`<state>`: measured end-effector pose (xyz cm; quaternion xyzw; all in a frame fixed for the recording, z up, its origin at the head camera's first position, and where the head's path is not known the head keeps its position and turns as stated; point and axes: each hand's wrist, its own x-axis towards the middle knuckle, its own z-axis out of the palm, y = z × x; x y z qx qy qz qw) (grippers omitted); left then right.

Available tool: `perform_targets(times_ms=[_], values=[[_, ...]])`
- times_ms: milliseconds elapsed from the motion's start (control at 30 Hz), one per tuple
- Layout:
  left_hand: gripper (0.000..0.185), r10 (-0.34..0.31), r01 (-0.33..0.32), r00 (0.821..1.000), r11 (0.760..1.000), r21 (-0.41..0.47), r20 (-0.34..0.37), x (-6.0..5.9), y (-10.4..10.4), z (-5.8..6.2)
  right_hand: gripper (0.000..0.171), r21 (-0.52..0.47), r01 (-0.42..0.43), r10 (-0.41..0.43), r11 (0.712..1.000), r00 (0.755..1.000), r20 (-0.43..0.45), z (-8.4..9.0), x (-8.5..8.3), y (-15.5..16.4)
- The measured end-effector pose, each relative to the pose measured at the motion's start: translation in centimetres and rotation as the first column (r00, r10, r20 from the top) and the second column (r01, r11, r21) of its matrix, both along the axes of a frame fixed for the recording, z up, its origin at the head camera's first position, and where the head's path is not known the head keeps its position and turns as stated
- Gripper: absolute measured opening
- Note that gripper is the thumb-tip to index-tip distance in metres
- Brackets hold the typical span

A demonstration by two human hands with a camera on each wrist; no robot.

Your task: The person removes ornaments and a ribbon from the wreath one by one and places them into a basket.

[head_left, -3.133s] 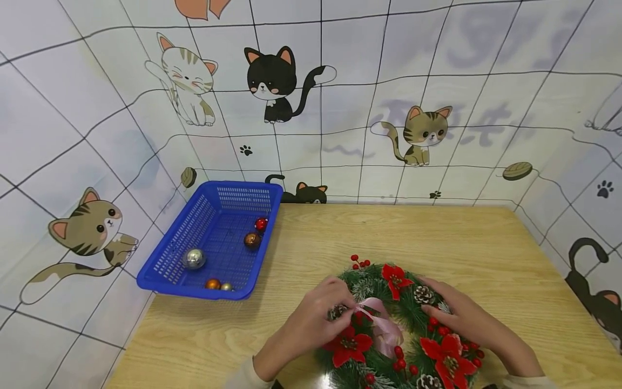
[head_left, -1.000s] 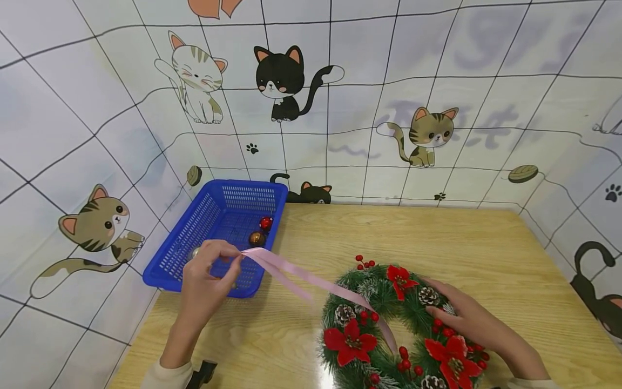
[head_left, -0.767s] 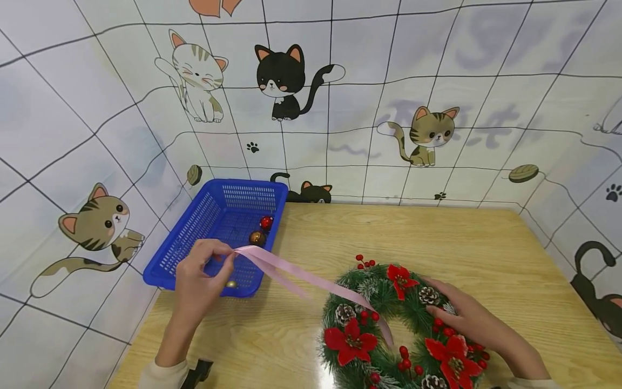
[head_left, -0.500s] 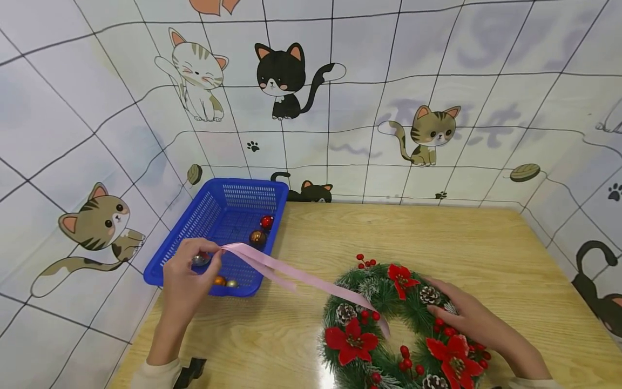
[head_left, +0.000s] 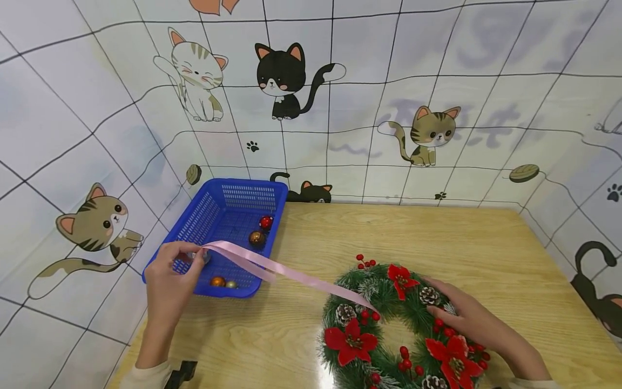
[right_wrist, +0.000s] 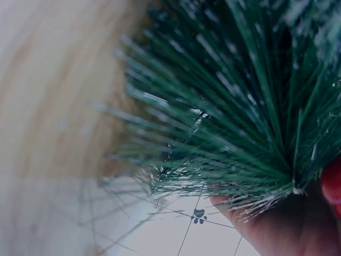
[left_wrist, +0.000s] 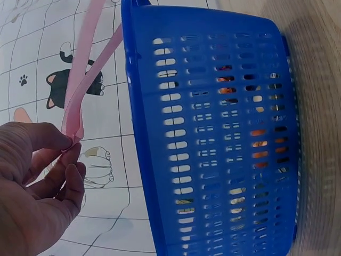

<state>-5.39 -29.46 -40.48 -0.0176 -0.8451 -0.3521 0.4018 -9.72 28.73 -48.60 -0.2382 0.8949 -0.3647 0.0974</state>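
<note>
L hand (head_left: 167,283) pinching pink ribbon (head_left: 291,275), R hand (head_left: 478,327) on wreath (head_left: 389,302).

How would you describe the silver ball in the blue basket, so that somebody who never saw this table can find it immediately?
Start at the blue plastic basket on the far left corner of the wooden table. Inside it, look along the left wall, just beside the left hand that pinches the pink ribbon. The silver ball there is the only colourless one; the others are red, bronze, orange and small gold.
</note>
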Motion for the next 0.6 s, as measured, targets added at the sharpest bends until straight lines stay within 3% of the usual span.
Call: perform_targets(times_ms=[300, 600], values=[[0.009, 0.152, -0.153, 0.987, 0.988, 0.032, 0.049, 0.1, -1.8, 0.1, 0.067, 0.002, 0.003, -0.003, 1.000, 1.000, 0.001, 0.0, 0.0, 0.0], [0.016, 0.344, -0.355, 0.933, 0.928, 0.112, 0.109, 0.5, -2.6, 0.3, 0.066, 0.002, 0.005, -0.005, 1.000, 1.000, -0.006, 0.0, 0.1, 0.0]])
